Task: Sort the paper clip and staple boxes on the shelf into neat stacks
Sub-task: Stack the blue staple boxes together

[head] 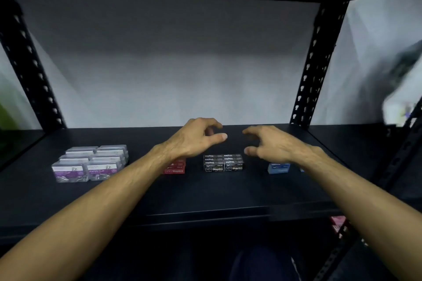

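On the dark shelf (205, 191), clear paper clip boxes with purple labels (91, 162) stand grouped in rows at the left. A red staple box stack (175, 167) is partly hidden under my left wrist. Black staple boxes (223, 163) sit in the middle in a tidy block. A blue box (279, 167) stands to the right, partly behind my right forearm. My left hand (196, 138) hovers above and behind the black boxes, fingers loosely curled, holding nothing. My right hand (267, 143) hovers opposite it, fingers spread and bent, also empty.
Black perforated uprights (317, 57) frame the shelf at both sides. A grey wall closes the back. A pink box (338, 223) shows on a lower level at the right. Bare shelf surface lies in front of the boxes.
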